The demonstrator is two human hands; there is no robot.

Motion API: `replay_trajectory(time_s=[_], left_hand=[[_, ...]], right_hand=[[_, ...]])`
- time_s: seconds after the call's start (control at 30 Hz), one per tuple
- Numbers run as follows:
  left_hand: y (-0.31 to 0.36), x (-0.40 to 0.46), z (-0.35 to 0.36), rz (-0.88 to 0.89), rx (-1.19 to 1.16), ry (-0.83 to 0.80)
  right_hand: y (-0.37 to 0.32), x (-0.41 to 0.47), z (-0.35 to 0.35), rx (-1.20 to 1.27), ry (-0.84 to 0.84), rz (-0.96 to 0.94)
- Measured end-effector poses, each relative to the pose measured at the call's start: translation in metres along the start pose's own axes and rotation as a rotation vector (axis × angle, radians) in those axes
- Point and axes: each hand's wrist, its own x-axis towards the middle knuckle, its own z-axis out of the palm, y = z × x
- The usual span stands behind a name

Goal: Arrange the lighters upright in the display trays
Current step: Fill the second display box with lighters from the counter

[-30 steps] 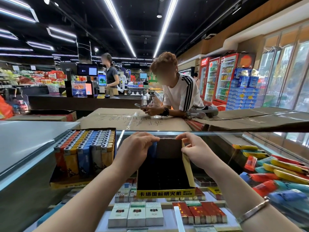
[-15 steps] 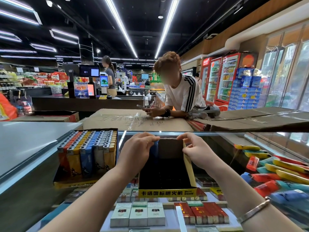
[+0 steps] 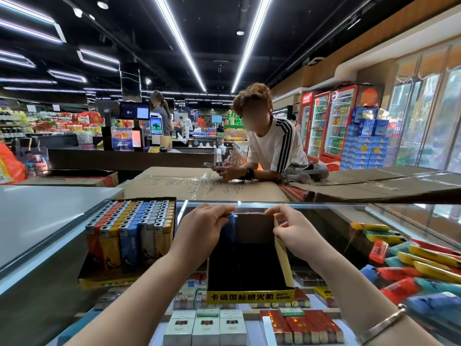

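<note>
Two trays on the glass bench (image 3: 374, 216): full tray (image 3: 129, 236) left, near-empty tray (image 3: 249, 265) centre. Loose lighters (image 3: 411, 265) lie flat, right of it, nearer right hand (image 3: 291, 228). Left hand (image 3: 202, 228) pinches a blue lighter (image 3: 230, 228) upright at the tray's back-left corner; right hand pinches the back-right rim.

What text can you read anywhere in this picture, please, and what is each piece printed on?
"卡塔国标明火机": black letters on the yellow front strip of the near-empty tray whose back wall both hands touch.
Smaller print at that strip's right end: too small to read.
Handwriting on the cardboard: upside down and faint, unreadable.
Labels on the cigarette packs, the lighters and the red coolers: too blurred to read.
</note>
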Motion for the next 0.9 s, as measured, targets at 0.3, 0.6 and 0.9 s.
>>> replay_trajectory(time_s=[0.3,0.6,0.9], left_hand=[[0.009,0.0014,-0.0021,0.16,0.05,-0.069],[0.0086,0.0017,0.0004,0.106,0.078,-0.04],[0.0103,-0.0008,0.0024,-0.036,-0.09,0.001]], right_hand=[[-0.0024,-0.0007,0.0017,-0.024,0.028,-0.013],[-0.0009,-0.0018,0.0005,-0.011,0.011,-0.033],[-0.001,-0.0011,0.001,-0.02,0.013,-0.041]])
